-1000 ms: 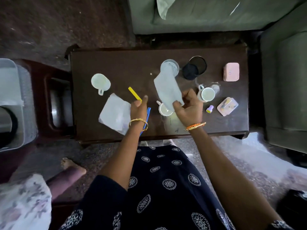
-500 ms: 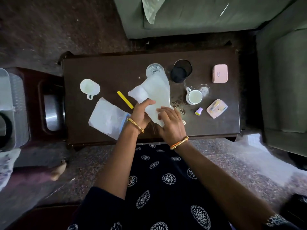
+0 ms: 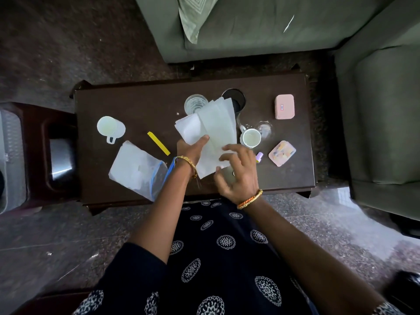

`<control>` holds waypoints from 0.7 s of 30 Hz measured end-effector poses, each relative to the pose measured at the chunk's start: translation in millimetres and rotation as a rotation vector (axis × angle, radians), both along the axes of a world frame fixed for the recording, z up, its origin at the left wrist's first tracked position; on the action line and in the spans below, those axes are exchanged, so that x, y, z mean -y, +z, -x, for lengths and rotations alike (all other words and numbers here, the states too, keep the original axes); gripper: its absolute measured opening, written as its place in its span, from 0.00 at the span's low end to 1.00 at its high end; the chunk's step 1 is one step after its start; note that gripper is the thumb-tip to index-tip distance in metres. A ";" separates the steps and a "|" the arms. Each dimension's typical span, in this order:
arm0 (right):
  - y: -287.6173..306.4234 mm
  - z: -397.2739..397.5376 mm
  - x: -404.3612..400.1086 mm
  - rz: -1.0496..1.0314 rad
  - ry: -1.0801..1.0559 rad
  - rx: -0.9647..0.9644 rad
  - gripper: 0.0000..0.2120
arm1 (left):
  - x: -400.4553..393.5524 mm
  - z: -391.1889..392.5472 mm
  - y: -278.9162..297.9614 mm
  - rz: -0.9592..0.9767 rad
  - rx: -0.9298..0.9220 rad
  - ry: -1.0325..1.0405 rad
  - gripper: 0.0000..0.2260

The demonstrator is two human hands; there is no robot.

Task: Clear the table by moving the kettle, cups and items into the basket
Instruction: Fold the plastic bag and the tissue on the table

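A dark wooden table (image 3: pixel 145 105) carries the items. My left hand (image 3: pixel 192 150) is shut on a white sheet of folded paper (image 3: pixel 213 126), held over the table's middle. My right hand (image 3: pixel 237 172) hovers at the paper's lower right edge with fingers spread and blurred, gripping nothing. One white cup (image 3: pixel 109 128) stands at the left, another white cup (image 3: pixel 250 138) just right of the paper. A clear glass (image 3: pixel 194 103) and a black cup (image 3: pixel 238 96) sit behind the paper, partly covered. The grey basket (image 3: pixel 10 155) shows at the far left edge.
On the table also lie a yellow stick (image 3: pixel 158 143), a zip plastic bag (image 3: pixel 134 169), a pink box (image 3: pixel 284 106), a pink tray (image 3: pixel 282 153) and a small purple item (image 3: pixel 259 156). A wooden stool (image 3: pixel 45 144) separates table and basket. A green sofa (image 3: pixel 250 30) and armchair (image 3: pixel 386 110) border the table.
The paper went from my right hand into my left hand and unfolded wider. My right hand let go and spread its fingers. The small cup near the front is now hidden.
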State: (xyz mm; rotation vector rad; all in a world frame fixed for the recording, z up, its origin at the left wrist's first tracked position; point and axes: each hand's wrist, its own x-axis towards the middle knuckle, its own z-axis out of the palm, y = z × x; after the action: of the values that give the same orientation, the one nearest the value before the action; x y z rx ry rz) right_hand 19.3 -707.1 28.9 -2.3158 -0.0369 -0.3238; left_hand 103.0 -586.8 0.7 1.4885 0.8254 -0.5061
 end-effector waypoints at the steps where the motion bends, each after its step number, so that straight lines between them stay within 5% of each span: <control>1: 1.0 -4.0 3.4 -0.030 -0.065 0.016 0.08 | 0.7 -0.5 0.1 -0.005 0.000 0.002 0.10; 4: 8.1 -21.9 15.6 -0.169 -0.222 0.019 0.09 | 2.0 0.0 0.4 -0.023 -0.018 0.005 0.18; 6: 8.3 -38.3 26.6 -0.349 -0.373 -0.080 0.09 | 2.5 0.5 1.0 -0.024 -0.007 0.001 0.14; 10: 3.1 -65.4 50.3 -0.800 -0.467 -0.619 0.09 | 3.8 4.0 2.2 -0.041 -0.031 -0.056 0.20; 17: 3.7 -64.4 53.1 -0.626 -0.417 -0.534 0.01 | 13.1 7.1 4.0 -0.070 -0.051 -0.083 0.22; 21: 1.7 -59.7 43.6 -0.472 -0.408 -0.496 0.06 | 19.6 7.1 5.4 -0.066 -0.063 -0.076 0.24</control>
State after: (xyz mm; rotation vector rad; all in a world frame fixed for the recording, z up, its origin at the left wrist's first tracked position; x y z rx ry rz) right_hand 79.0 -750.7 30.6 -1.8569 0.6907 0.0515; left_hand 95.9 -606.5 6.1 1.5762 0.8445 -0.5894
